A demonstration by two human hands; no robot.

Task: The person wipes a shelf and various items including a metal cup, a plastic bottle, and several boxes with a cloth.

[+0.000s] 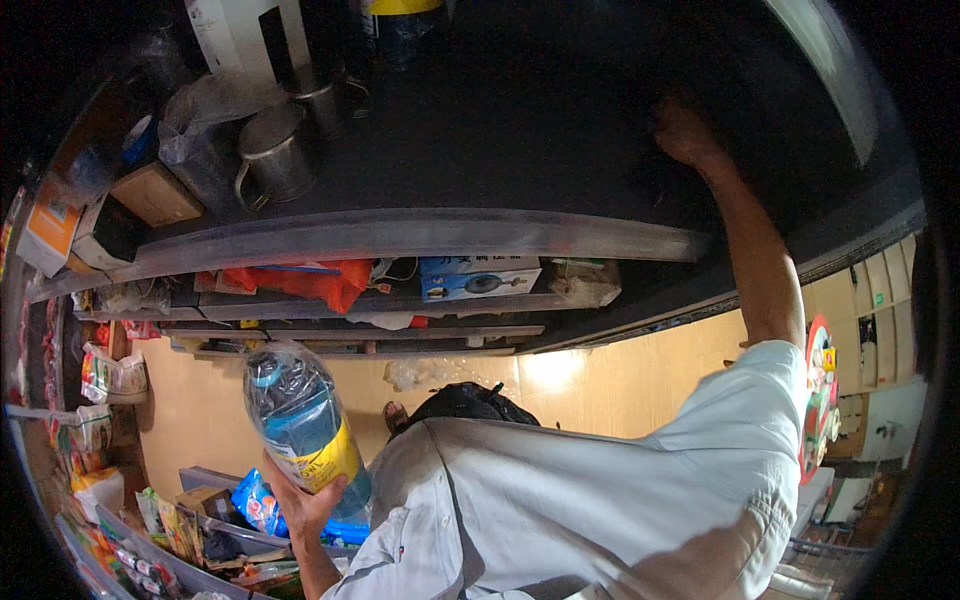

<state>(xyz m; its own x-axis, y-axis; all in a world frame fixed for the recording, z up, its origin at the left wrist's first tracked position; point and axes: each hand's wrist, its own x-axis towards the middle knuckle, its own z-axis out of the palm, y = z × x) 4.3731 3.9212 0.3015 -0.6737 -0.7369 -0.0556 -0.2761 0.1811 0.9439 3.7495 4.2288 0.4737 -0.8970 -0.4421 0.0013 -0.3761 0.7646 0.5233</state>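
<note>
My left hand [307, 495] grips a blue plastic bottle [300, 427] with a yellow label, wrapped in clear film. It is held over the floor, below the shelf edges. My right hand [682, 135] reaches deep over the dark top shelf [510, 142]. Shadow hides its fingers, and I cannot make out anything in them. Far back on this shelf stands an item with a similar yellow band and clear wrap [405, 37]. To the left are a metal mug [277, 157] with a handle and another metal mug [322, 97] behind it.
A clear strip [420, 236] runs along the shelf's front. Cardboard boxes [154, 191] crowd its left end. Lower shelves hold a red plastic bag [315, 281] and a blue-and-white box [480, 281]. Packed goods [180, 525] fill shelving at lower left. A plastic bag [420, 373] lies on the floor.
</note>
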